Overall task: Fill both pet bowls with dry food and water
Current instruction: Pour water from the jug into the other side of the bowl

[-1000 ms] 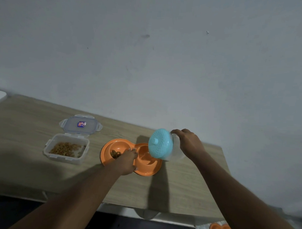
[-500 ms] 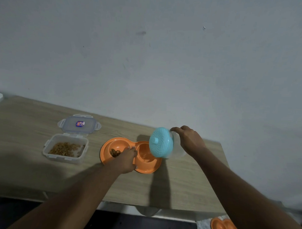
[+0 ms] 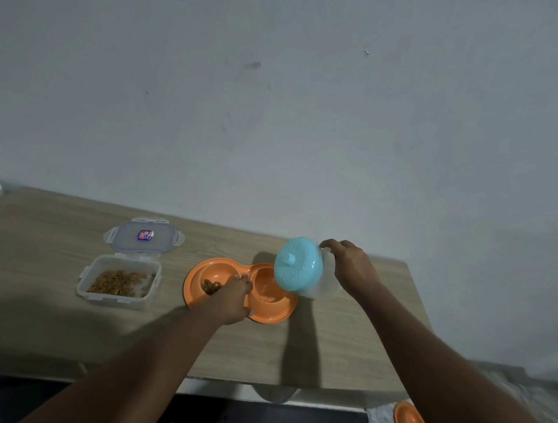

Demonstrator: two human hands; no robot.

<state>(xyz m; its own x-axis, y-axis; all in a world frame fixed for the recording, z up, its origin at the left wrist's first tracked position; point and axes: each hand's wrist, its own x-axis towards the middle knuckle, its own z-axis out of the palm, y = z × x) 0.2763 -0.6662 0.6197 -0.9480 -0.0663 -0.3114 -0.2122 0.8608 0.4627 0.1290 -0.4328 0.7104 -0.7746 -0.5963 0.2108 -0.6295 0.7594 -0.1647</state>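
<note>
- A double bowl [image 3: 193, 290] is shown in smooth, glossy orange plastic.
- A jug [image 3: 324, 287] of translucent plastic is capped by a dimpled turquoise plastic lid [image 3: 296, 265].
- A food container [image 3: 110, 299] of clear plastic is pictured on a matt wood-grain table [image 3: 48, 250].

orange double bowl [image 3: 220, 269]: kibble [image 3: 210, 286] left well, right unclear | blue-lidded jug [image 3: 298, 269] tilted above

Body in view: two forearms, bare from the bottom frame edge up to the wrists. Also bare: left hand [image 3: 233, 296], right hand [image 3: 353, 267]. Upper arms and clothing out of frame.
</note>
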